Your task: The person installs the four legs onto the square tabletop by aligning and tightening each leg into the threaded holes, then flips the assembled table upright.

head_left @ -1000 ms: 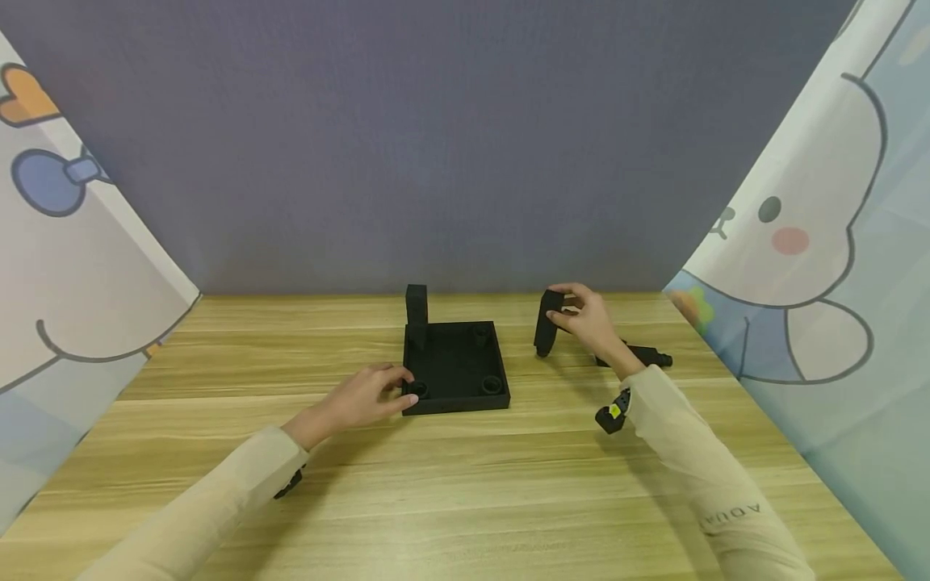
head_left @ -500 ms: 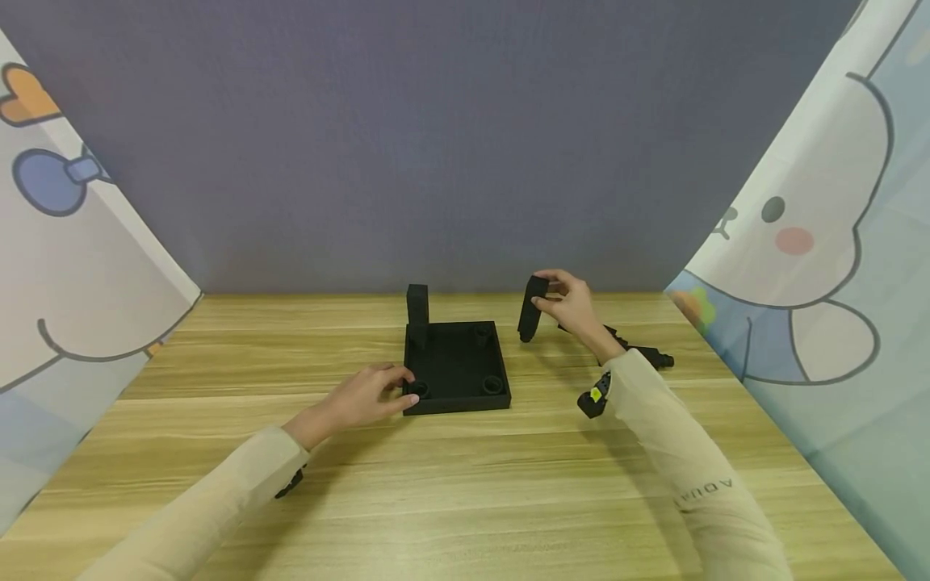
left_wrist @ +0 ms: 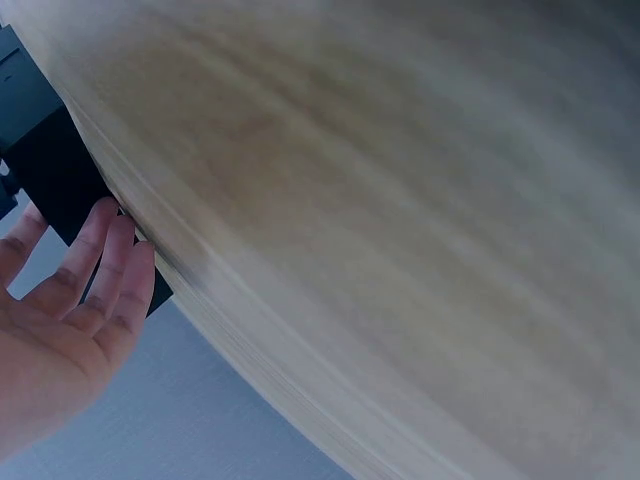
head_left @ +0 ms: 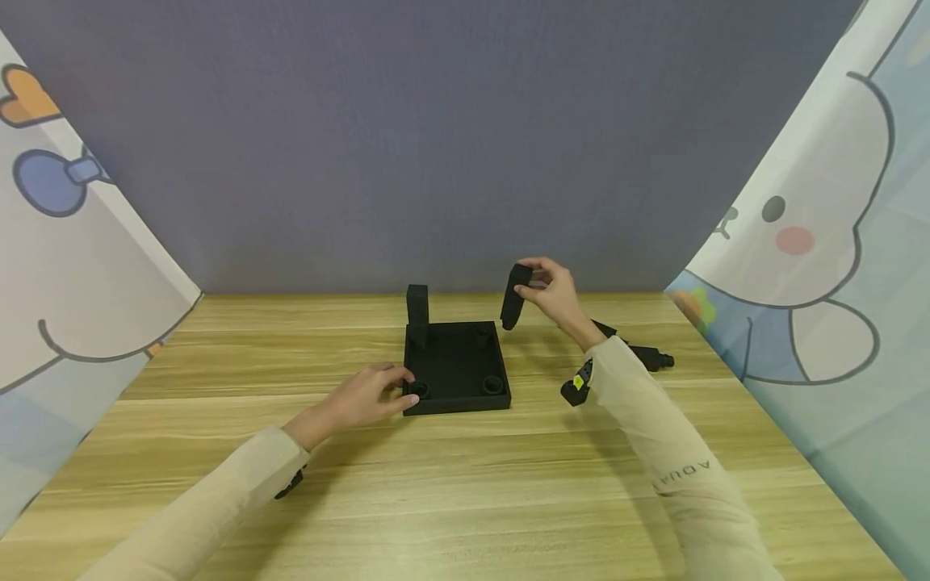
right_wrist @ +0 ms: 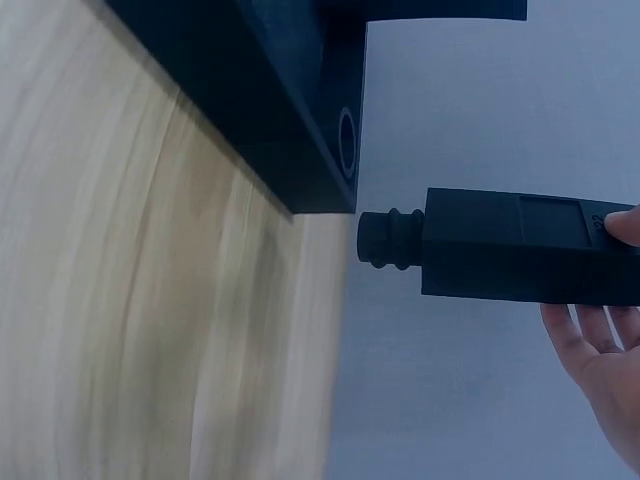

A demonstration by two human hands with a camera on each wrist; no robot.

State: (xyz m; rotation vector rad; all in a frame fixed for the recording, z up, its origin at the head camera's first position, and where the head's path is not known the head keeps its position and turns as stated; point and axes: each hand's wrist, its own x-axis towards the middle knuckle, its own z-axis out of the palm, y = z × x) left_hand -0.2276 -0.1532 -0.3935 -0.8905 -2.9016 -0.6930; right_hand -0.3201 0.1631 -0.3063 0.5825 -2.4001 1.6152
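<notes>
A square black base (head_left: 454, 355) with a raised rim lies on the table, round sockets at its corners. At its back left corner a black leg (head_left: 417, 311) stands upright. My left hand (head_left: 370, 395) touches the near left corner with relaxed fingers; the left wrist view shows the fingers (left_wrist: 125, 270) along the dark side wall. My right hand (head_left: 555, 294) pinches another black leg (right_wrist: 520, 245) near its upper end. This leg is slightly tilted, close beside the base's back right corner. Its ridged, threaded end (right_wrist: 390, 238) points down toward the table, near a corner socket (right_wrist: 347, 142).
More black leg-like pieces (head_left: 650, 357) lie on the table to the right, partly hidden by the right forearm. A wrist camera (head_left: 576, 391) hangs under the right sleeve. Behind the wooden table (head_left: 465, 484) rises a grey panel (head_left: 436, 145), with cartoon-printed sheets at both sides.
My right hand has carried the leg to the left and upward in the head view, toward the base's back right corner. My left hand and the base have stayed still.
</notes>
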